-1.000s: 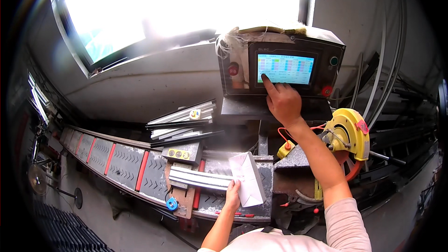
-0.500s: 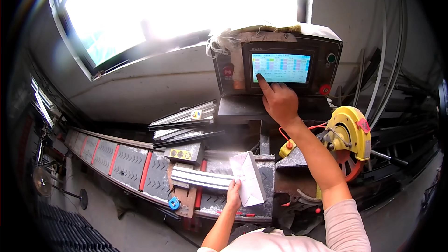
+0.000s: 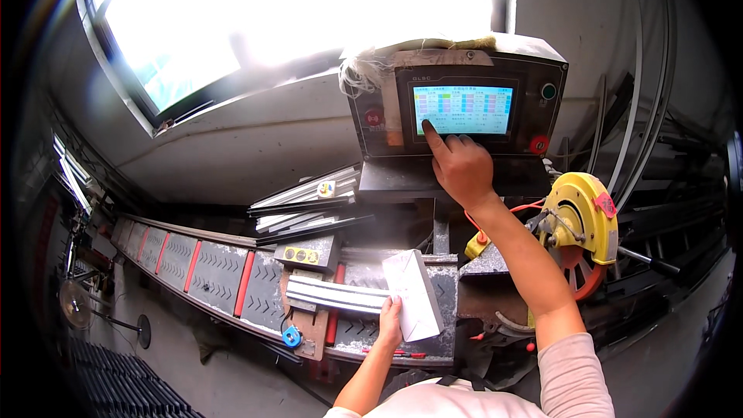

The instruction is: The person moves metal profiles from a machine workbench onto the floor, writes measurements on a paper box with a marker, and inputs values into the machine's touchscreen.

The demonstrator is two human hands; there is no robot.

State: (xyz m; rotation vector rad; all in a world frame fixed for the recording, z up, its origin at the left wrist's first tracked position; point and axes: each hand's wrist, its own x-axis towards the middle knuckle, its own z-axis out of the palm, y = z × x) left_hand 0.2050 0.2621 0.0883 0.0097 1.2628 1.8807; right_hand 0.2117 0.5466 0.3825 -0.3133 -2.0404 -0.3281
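My right hand (image 3: 463, 166) reaches up to the control panel's touchscreen (image 3: 472, 105). Its index finger is stretched out with the tip at the lower left of the lit screen; the other fingers curl back, and nothing is held. Lower down, my left hand (image 3: 392, 322) is closed on the edge of a creased white sheet of paper (image 3: 415, 294), thumb on top. Beside it, white slotted profiles (image 3: 334, 294) lie across the bench, their right ends meeting the paper at my left hand. Whether the hidden fingers also grip the profiles cannot be seen.
At right stands a saw with a yellow guard (image 3: 582, 213). A long conveyor-like bench (image 3: 205, 267) with red strips runs left. Behind it lie stacked profiles (image 3: 306, 201). A blue tape measure (image 3: 292, 336) sits at the front edge, and a grey box (image 3: 308, 254) stands on the bench.
The view has shifted slightly. My right index finger stays at the screen's lower left, and my left hand keeps hold of the paper in nearly the same place.
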